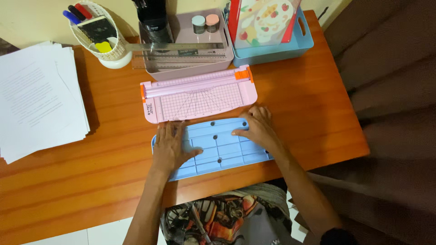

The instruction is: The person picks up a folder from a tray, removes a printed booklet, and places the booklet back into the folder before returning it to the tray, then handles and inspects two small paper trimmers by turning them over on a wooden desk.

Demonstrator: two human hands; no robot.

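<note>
Both hands lie flat, fingers spread, on a blue board [218, 147] at the desk's [318, 104] near edge: the left hand [171, 146] presses its left end, the right hand [255, 127] its upper right corner. Neither grips anything; the palms only bear down. The board sits just beside a pink paper trimmer [197, 95], their long edges nearly touching. To shift it well, even pressure from both palms would keep it square to the trimmer.

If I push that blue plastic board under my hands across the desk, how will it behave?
The blue board looks rigid and flat, so it should probably slide as one piece on the smooth wooden desk. It seems thin, likely light. Nothing rounded, so rolling is unlikely.
</note>
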